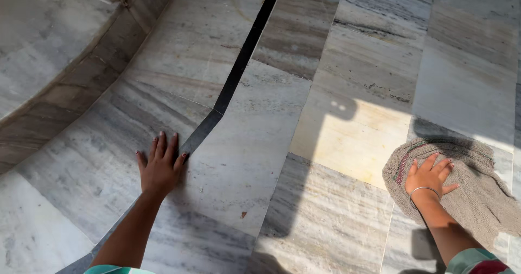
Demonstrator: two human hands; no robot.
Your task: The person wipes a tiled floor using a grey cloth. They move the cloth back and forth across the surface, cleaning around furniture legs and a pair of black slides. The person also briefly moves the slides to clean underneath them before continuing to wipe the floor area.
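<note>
One cloth point(467, 181), a coarse grey-brown rag with a reddish stripe near its edge, lies spread on the marble floor point(347, 62) at the lower right, partly in sunlight. The right hand point(430, 177) rests flat on top of it, fingers spread and open, pressing down rather than gripping; a thin bangle point(424, 193) circles the wrist. Well apart, on the left, the left hand point(160, 166) lies open and flat on the bare floor, palm down, fingertips touching a dark strip point(239, 70) that runs across the grey-streaked slabs. At the upper left, a curved stone step point(59, 89) rises from the floor.
</note>
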